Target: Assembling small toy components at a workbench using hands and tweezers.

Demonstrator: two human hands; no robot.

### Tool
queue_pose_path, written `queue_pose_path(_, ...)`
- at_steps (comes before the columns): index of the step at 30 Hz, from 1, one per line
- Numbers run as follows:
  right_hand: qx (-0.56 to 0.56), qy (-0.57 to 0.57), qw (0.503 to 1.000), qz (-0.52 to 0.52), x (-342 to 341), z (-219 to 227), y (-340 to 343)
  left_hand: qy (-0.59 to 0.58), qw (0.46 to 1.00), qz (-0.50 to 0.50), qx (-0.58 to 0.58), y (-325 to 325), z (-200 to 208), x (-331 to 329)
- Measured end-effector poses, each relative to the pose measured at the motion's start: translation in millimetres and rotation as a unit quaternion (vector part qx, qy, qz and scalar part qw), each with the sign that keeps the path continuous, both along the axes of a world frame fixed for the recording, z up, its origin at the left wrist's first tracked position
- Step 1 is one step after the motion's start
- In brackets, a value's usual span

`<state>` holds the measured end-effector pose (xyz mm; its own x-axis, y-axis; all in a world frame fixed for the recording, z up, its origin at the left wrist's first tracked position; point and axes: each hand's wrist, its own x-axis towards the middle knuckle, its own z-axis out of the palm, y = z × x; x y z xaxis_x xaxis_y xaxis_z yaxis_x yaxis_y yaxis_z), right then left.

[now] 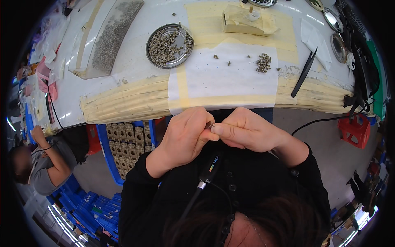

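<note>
Both hands meet just off the table's near edge, in front of my chest. My left hand (184, 133) pinches a small metal piece (209, 125) between thumb and forefinger. The thumb and curled fingers of my right hand (250, 131) press against that same piece from the other side. Most of it is hidden by the fingertips, so its exact kind does not show. Beyond them, a pile of small metal fittings (263, 63) lies on white paper (222, 82), with a few loose ones nearby. A round metal dish (150, 57) holds many similar fittings.
Black tweezers (304, 72) lie at the right near a folded white tissue (314, 43). A tape-covered block (242, 24) stands at the back. Far left is a clear bin (84, 74) of small parts. A blue crate (108, 154) of metal blocks sits below the table; a co-worker (53, 164) sits left.
</note>
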<state>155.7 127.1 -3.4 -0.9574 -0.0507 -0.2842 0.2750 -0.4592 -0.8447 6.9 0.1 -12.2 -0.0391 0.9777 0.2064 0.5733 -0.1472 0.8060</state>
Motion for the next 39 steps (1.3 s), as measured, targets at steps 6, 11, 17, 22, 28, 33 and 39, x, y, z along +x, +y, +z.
queue_pose_path(6, -0.008, -0.005, 1.0, 0.001, -1.0, 0.5, 0.0, -0.004, 1.0, 0.007, 0.012, 0.0, -1.7, 0.7)
queue_pose_path(11, -0.012, -0.001, 1.0, 0.006, -0.6, -5.3, -1.9, -0.006, 0.999, 0.016, 0.035, -1.0, -4.8, 1.2)
queue_pose_path(17, 0.066, 0.017, 0.997, -0.033, -1.8, -6.2, -9.8, -0.131, 0.989, 0.068, 0.01, -15.7, -5.1, -2.4)
queue_pose_path(22, 0.124, 0.02, 0.99, -0.062, -1.8, -8.8, -14.7, -0.277, 0.956, 0.078, -0.056, -24.7, -0.3, -7.4)
queue_pose_path(28, 0.139, 0.036, 0.988, -0.048, -4.7, -5.3, -13.1, -0.327, 0.934, 0.044, -0.134, -30.5, 3.2, -9.6)
queue_pose_path(33, 0.137, 0.033, 0.989, -0.039, -2.6, -6.0, -11.0, -0.274, 0.952, 0.01, -0.134, -22.2, 4.2, -7.8)
queue_pose_path(39, 0.123, 0.022, 0.992, -0.033, -2.0, -2.6, -10.1, -0.219, 0.967, -0.002, -0.13, -15.0, 7.5, -5.0)
